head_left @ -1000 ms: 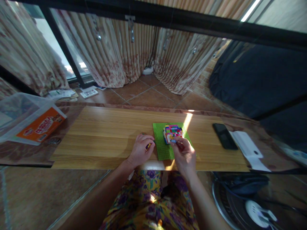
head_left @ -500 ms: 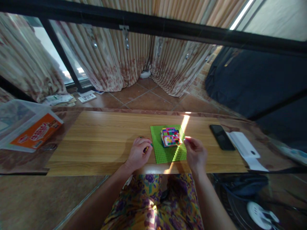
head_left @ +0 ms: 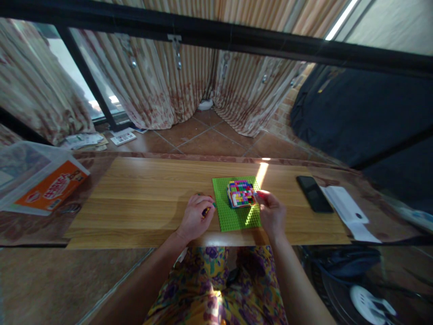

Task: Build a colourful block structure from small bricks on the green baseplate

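A block built of many-coloured toy bricks [head_left: 241,193] stands on a green studded baseplate [head_left: 221,219]. At the block's right side my right hand [head_left: 273,212] is closed in a pinch, with a small red piece [head_left: 260,193] at the fingertips that looks like a toy brick. Whether that piece touches the block I cannot tell. Just left of the baseplate, my left hand [head_left: 196,216] rests curled on the table around several small toy bricks [head_left: 205,211]. Dark, yellow and green bits show between its fingers; the rest are hidden in the palm.
The wooden table [head_left: 142,194] carries a black phone [head_left: 314,194] to the right, beside a white object [head_left: 345,207] like an opened box. A clear plastic tub [head_left: 30,158] with an orange label stands at far left. A dark frame bar [head_left: 216,34] crosses beyond the table.
My right hand has moved slightly left, bringing its fingertips up to the block's right side. The left hand has stayed in place, curled around its bricks.
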Demonstrator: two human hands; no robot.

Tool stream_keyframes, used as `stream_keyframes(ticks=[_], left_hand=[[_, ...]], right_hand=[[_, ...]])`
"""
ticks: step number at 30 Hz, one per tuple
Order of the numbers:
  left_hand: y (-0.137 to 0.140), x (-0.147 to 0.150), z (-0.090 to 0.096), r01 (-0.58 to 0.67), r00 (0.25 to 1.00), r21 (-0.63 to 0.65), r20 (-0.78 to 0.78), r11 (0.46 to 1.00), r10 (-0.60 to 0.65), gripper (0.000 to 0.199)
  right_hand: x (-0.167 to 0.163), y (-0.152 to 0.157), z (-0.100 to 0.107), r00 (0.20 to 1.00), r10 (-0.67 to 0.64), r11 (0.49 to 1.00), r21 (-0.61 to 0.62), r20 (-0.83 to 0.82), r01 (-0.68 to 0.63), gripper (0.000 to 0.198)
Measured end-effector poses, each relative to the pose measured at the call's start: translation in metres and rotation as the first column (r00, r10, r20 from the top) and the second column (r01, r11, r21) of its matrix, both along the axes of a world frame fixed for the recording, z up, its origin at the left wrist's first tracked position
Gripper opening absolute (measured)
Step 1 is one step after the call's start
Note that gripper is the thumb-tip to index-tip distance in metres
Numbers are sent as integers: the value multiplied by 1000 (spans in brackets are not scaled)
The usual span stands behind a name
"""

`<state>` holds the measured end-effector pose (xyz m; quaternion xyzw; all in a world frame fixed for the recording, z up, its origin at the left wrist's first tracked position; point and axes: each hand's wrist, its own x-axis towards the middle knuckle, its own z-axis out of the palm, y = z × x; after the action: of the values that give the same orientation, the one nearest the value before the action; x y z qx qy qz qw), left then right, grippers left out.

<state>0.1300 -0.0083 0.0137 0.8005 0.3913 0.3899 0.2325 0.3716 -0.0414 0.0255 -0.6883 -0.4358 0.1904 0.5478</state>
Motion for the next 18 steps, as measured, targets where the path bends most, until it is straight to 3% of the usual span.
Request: stream_keyframes(ticks=[6, 11, 18], left_hand=[[0, 0, -1, 7, 1000, 7, -1, 1000, -7, 15], [0, 0, 0, 4, 1000, 12, 0, 1000, -4, 14], [0, 0, 0, 4, 1000, 27, 10, 1000, -4, 12]], right_hand=[[4, 2, -5, 1000, 2, 1000, -24, -4, -2, 28], [0, 1, 0, 1000, 15, 999, 34, -21, -14, 28], [-11, 3, 15, 968, 37, 996, 88, -250, -16, 21]])
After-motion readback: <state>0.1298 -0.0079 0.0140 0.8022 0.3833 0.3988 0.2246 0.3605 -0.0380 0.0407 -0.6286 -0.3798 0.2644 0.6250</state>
